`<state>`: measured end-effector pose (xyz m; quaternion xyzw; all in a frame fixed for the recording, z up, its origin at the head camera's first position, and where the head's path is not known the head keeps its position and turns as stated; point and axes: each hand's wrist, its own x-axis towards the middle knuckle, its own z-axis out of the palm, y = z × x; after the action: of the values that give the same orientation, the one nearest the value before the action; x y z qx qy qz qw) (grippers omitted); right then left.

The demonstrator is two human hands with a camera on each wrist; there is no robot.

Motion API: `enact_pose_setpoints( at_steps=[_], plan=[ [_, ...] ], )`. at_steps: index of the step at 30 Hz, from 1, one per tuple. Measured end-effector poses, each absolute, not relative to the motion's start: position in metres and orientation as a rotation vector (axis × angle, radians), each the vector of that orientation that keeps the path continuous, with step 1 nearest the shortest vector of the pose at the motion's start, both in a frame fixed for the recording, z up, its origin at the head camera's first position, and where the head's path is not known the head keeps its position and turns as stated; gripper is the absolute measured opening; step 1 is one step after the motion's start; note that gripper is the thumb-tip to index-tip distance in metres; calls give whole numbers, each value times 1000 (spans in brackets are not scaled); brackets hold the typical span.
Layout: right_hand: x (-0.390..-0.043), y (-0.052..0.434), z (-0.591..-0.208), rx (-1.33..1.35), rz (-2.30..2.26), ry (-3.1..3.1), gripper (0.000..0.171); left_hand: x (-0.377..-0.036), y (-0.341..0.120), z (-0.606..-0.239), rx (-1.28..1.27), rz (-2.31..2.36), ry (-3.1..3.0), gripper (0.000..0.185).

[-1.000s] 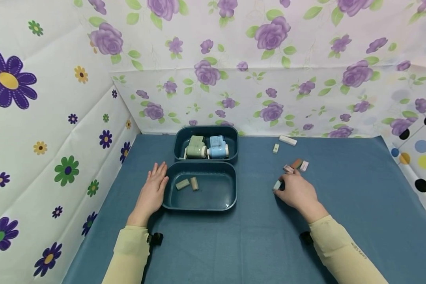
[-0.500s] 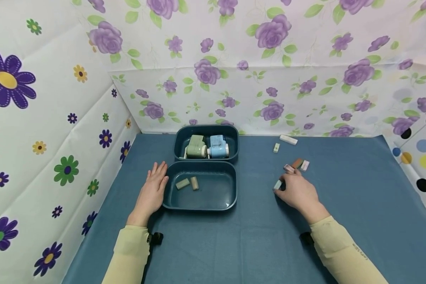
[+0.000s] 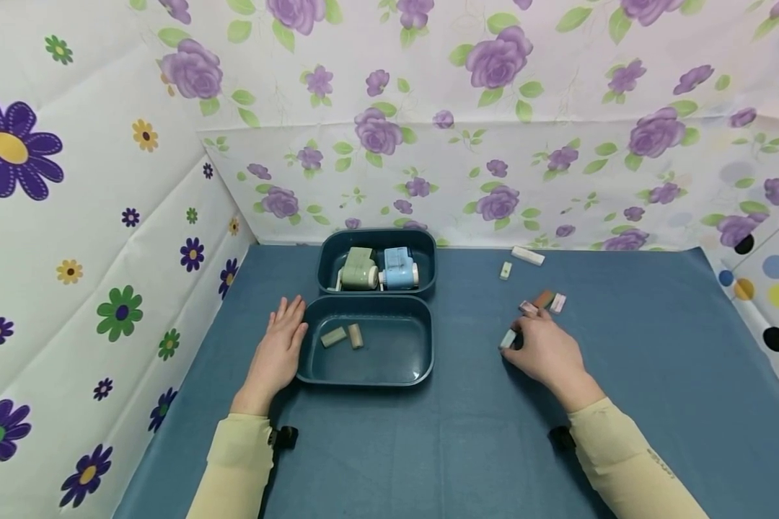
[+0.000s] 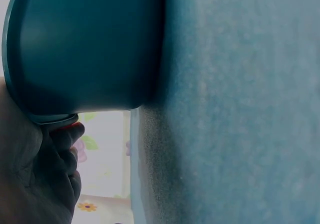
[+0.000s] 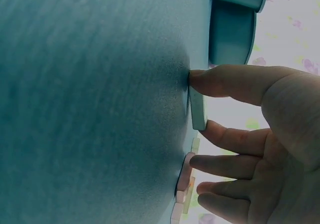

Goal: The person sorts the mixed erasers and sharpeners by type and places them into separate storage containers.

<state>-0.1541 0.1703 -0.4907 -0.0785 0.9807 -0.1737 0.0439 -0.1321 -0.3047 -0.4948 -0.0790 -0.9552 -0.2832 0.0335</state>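
Observation:
My left hand (image 3: 274,357) lies with straight fingers against the left rim of the front dark-blue box (image 3: 389,371); the left wrist view shows its palm at the box wall (image 4: 90,49). Inside that box are two greenish-beige erasers (image 3: 333,336). Over on the right side of the table, my right hand (image 3: 548,349) pinches a pale green eraser (image 5: 198,109) by its ends, thumb on one and index finger on the other. The eraser is down at the cloth. Just beyond those fingers sit a pink-and-white eraser (image 3: 528,308), a brown one (image 3: 543,299) and another pinkish-white one (image 3: 557,303).
Behind the front box stands a second dark-blue box (image 3: 428,252) holding a green crank pencil sharpener (image 3: 359,270) and a blue one (image 3: 399,268). Toward the back right lie a long white eraser (image 3: 527,256) and a small pale green one (image 3: 505,271). Flowered sheets (image 3: 389,173) wall the table's back and left.

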Motion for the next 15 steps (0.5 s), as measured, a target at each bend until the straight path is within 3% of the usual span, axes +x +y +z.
enact_pose_setpoints(
  at_steps=[15],
  plan=[
    [-150, 169, -488, -213, -607, 2990, 47, -133, -304, -496, -240, -873, -2948, 54]
  ],
)
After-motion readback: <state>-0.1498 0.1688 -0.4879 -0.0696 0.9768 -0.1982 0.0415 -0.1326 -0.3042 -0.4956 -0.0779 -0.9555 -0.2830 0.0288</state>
